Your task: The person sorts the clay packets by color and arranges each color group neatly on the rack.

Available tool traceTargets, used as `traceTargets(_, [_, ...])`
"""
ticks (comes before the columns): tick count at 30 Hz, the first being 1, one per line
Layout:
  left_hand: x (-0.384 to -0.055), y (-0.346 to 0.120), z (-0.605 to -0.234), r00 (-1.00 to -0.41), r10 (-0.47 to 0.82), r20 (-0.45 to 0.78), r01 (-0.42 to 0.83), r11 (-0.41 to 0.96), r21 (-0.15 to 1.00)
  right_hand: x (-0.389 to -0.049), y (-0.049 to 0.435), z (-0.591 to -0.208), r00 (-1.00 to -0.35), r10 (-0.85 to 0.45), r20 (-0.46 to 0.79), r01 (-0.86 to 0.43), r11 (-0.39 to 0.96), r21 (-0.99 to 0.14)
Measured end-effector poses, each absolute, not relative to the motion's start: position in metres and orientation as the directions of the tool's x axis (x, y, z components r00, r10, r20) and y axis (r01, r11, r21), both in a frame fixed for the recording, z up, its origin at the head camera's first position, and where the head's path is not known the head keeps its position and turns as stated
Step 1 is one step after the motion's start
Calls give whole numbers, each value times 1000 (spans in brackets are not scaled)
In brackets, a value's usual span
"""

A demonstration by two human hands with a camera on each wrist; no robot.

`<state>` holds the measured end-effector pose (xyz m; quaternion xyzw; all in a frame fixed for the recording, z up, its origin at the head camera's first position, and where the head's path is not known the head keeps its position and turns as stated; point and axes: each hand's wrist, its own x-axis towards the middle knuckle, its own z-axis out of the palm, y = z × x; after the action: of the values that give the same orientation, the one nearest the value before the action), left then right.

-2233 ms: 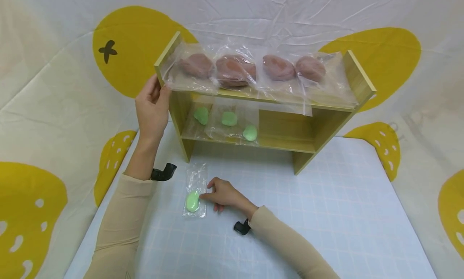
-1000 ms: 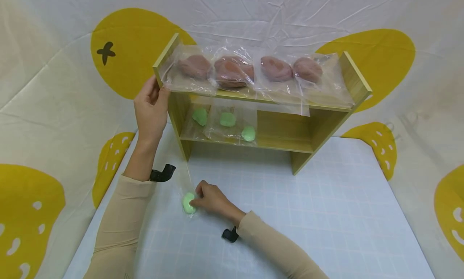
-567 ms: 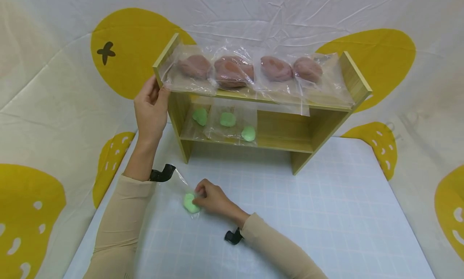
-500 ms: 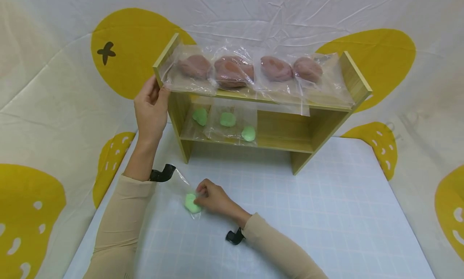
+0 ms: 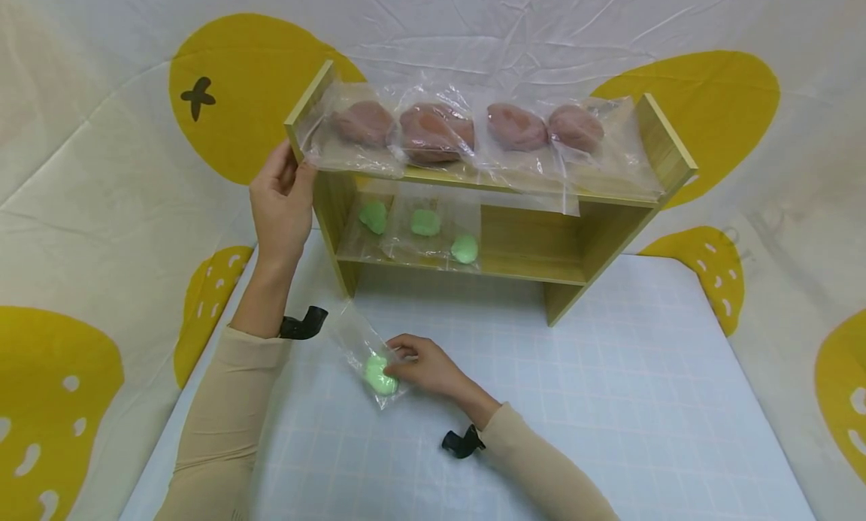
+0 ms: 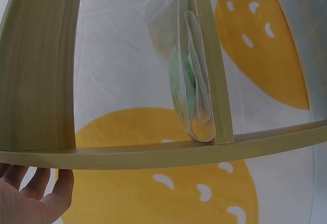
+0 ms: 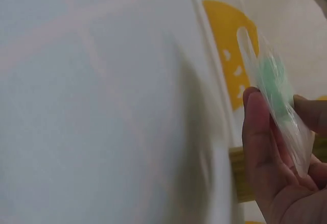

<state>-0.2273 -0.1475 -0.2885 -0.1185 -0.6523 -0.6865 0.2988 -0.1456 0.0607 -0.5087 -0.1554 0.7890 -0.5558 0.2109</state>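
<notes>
My right hand (image 5: 426, 365) pinches a small clear plastic bag (image 5: 357, 331) with a light green rounded lump (image 5: 380, 374) inside, over the table in front of the shelf. In the right wrist view the thumb and fingers close on the bag from both sides around the green lump (image 7: 276, 83). The bag slants, its long end pointing up toward the shelf's left leg. My left hand (image 5: 283, 205) rests at the upper left side panel of a wooden two-tier shelf (image 5: 534, 243). In the left wrist view its fingertips (image 6: 62, 183) touch that panel's outer face.
Several clear bags with reddish-brown lumps (image 5: 438, 134) fill the top tier, some hanging over its front edge. The lower tier carries bagged green lumps (image 5: 425, 222) on its left and middle. A pale checked cloth (image 5: 609, 401) covers the table; a patterned curtain (image 5: 88, 205) surrounds it.
Earlier, the bag lay upright-aligned on the table with my right hand beside it. The hand has since pinched it, lifted it and shifted it slightly right, turning it aslant. My left hand stays put.
</notes>
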Motion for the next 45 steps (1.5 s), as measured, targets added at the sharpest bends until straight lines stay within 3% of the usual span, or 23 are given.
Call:
traceTargets(19, [-228,-148,-290,-785,-255,565,572,53,819,-130,112,-459,-879,-454,-145,140,45,-989])
traceTargets(28, [-228,-149,-290,-786,-253,564,577,28,816,-128,138,-429,-907,-419,-37,84,-96,-992])
traceTargets(35, [-228,-149,-291,-787,-254,562,575,25,818,-137,161,-417,-951,-306,42,21,-202,-979])
traceTargets(45, [-228,-148,-290,-791,-253,558,574,12,819,-158,191,-411,-995,-70,71,-55,-206,-977])
